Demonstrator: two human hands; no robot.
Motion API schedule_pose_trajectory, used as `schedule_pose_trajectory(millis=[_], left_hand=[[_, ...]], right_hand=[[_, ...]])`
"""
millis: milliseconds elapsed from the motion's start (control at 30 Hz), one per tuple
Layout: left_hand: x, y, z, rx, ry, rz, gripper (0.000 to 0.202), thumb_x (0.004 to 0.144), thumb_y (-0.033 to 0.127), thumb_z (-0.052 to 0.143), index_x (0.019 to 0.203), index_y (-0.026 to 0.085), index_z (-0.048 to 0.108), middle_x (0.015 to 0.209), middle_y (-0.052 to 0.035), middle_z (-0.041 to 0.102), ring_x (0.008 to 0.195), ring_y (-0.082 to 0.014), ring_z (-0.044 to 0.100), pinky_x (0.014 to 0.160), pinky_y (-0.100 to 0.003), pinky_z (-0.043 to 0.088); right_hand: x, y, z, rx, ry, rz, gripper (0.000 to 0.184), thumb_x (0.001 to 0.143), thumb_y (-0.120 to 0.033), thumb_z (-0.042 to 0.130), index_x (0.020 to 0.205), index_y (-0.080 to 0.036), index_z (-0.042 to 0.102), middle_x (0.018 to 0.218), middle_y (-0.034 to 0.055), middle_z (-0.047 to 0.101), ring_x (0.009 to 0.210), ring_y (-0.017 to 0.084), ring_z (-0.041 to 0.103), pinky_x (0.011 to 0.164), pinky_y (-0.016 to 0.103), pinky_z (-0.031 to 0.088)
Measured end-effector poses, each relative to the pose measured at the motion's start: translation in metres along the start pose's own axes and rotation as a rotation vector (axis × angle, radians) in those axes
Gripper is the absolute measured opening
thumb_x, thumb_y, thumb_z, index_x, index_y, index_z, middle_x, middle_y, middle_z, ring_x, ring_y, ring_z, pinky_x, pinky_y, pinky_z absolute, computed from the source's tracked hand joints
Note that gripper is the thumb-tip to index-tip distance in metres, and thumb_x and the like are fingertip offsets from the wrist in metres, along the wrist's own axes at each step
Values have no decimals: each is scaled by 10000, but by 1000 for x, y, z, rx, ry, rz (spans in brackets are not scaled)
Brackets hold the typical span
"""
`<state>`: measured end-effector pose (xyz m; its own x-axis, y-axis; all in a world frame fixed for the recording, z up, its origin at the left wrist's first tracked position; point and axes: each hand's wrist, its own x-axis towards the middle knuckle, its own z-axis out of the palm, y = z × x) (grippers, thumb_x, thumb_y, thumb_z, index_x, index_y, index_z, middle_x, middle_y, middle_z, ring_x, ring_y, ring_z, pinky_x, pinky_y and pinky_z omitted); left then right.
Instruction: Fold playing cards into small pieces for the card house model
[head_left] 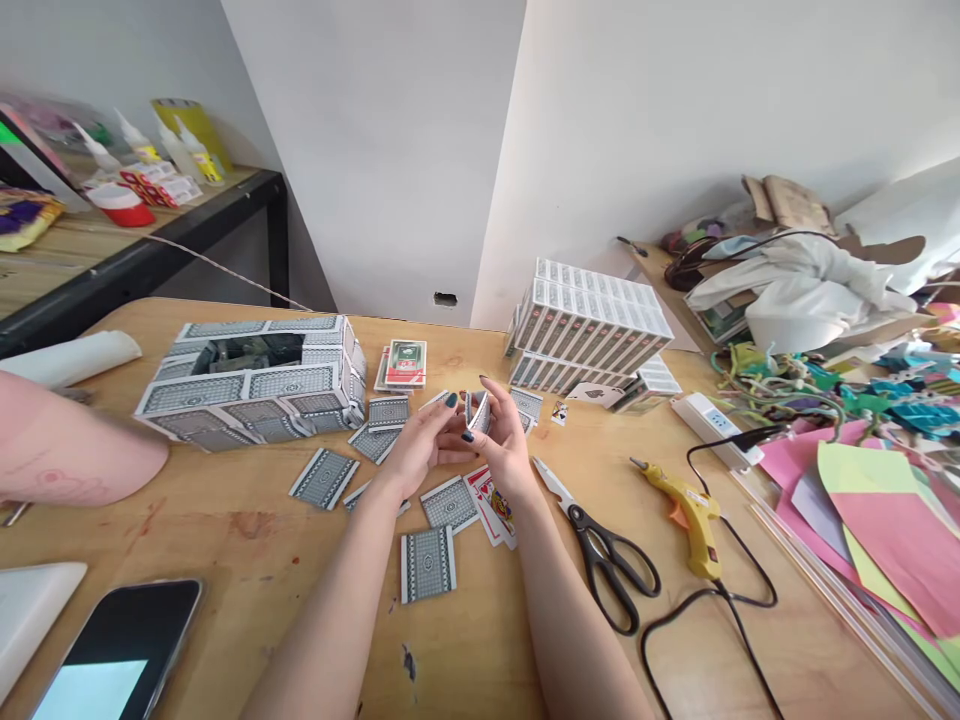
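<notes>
Between both hands, above the table, is a bent playing card [478, 414]; whether it is one card or more I cannot tell. My left hand [424, 440] pinches its left side, and some of the fingers are hidden behind it. My right hand [504, 445] grips the other side between thumb and fingers. Below lie several grey-backed cards with folded edges, one of them a folded card [428, 565] nearest me. Face-up cards [487, 505] with red and figure prints lie partly under my right wrist. A card-covered box [251, 385] with an opening on top stands to the left.
Stacked card packs [592, 320] stand at the back right, beside a small card deck [406, 362] further left. Black-handled scissors [600, 550] and a yellow glue gun [686, 515] with its cable lie right. A phone [124, 640] lies front left; coloured paper [885, 530] fills the right edge.
</notes>
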<state>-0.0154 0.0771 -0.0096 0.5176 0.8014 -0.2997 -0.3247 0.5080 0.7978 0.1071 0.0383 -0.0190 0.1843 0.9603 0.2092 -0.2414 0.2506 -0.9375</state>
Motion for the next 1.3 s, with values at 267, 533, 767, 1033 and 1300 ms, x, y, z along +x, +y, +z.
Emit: schedule_pose_trajectory(millis=[267, 533, 767, 1033, 1300], left_hand=[[1, 1, -6, 29, -78, -13, 221, 732, 361, 629, 797, 151, 643, 896, -75, 693, 771, -192, 646, 691, -341, 558], [4, -1, -9, 74, -10, 136, 437, 743, 341, 624, 1145, 175, 573, 1073, -102, 657, 908, -224, 643, 760, -377, 548], [4, -6, -4, 370, -33, 344, 563, 708, 252, 670, 1236, 180, 489, 1204, -109, 585, 1067, -227, 575, 907, -376, 488], [1, -13, 0, 713, 55, 580, 619, 721, 226, 629, 1304, 214, 421, 1284, -107, 520, 1076, -230, 573, 894, -373, 511], [0, -10, 1, 788, 33, 682, 604, 739, 203, 594, 1312, 201, 402, 1274, -108, 519, 1057, -220, 583, 876, -368, 527]], right_hand=[[1, -5, 2, -28, 5, 57, 602, 598, -282, 760, 1167, -279, 564, 1210, 43, 543, 1127, 228, 487, 957, 347, 399], [2, 3, -3, -63, 97, 80, 545, 650, -275, 725, 1174, -279, 574, 1205, 45, 542, 960, 183, 554, 814, 306, 470], [3, 6, -9, 112, 135, 166, 369, 739, -350, 630, 1087, -228, 633, 1110, 63, 635, 911, 190, 588, 706, 287, 478], [3, -1, -10, 172, 93, 180, 432, 681, -321, 652, 1108, -261, 622, 1218, 31, 582, 935, 191, 580, 678, 262, 461], [0, -5, -7, 150, 56, 224, 480, 727, -359, 568, 1198, -270, 560, 1134, 21, 608, 427, 38, 302, 403, 203, 284]])
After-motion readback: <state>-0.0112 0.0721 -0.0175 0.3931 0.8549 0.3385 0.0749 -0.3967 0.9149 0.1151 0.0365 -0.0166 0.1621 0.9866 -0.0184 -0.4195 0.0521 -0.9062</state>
